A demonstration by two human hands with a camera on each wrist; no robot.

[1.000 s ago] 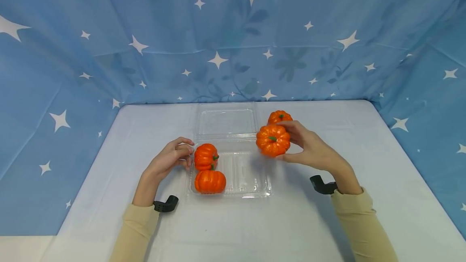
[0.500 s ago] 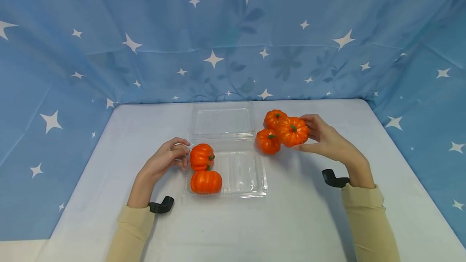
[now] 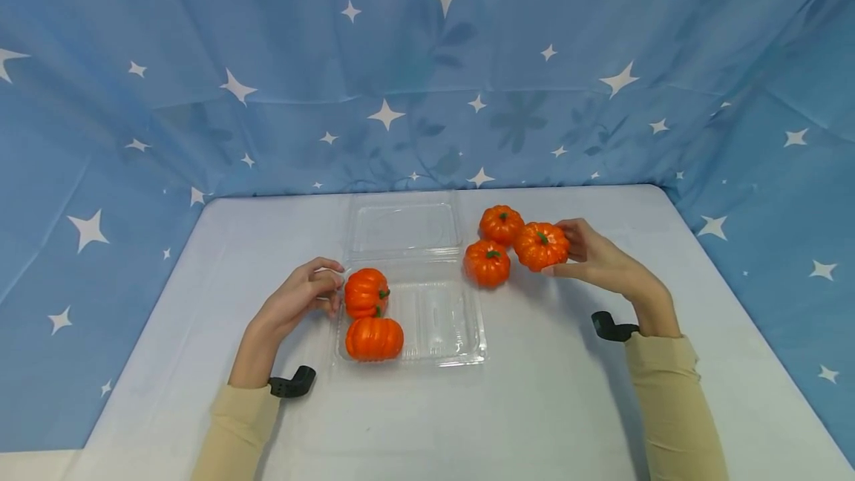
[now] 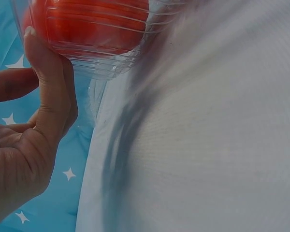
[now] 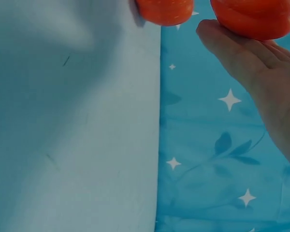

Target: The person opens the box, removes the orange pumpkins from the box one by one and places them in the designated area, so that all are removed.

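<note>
My right hand [image 3: 604, 262] holds a small orange pumpkin [image 3: 541, 246] between thumb and fingers, at the right of the other pumpkins. Its palm side shows below the pumpkin [image 5: 256, 17] in the right wrist view. Two more pumpkins, one farther back [image 3: 501, 225] and one nearer [image 3: 487, 263], stand just left of it. At the left rim of a clear plastic clamshell container [image 3: 461, 351], my left hand [image 3: 300, 295] grips with bent fingers; some fingertips are hidden. Inside the container's left side, two pumpkins [image 3: 366, 292] [image 3: 374, 339] lie on their sides.
The container's clear lid [image 3: 404, 227] lies folded back behind it. A white cloth [image 3: 534, 407] covers the table, and a blue star-patterned curtain [image 3: 300, 132] hangs along the back and sides.
My right hand has moved right and lowered with its pumpkin, uncovering the nearer pumpkin beside the container. My left hand keeps its place at the rim. The head view has shifted slightly.
</note>
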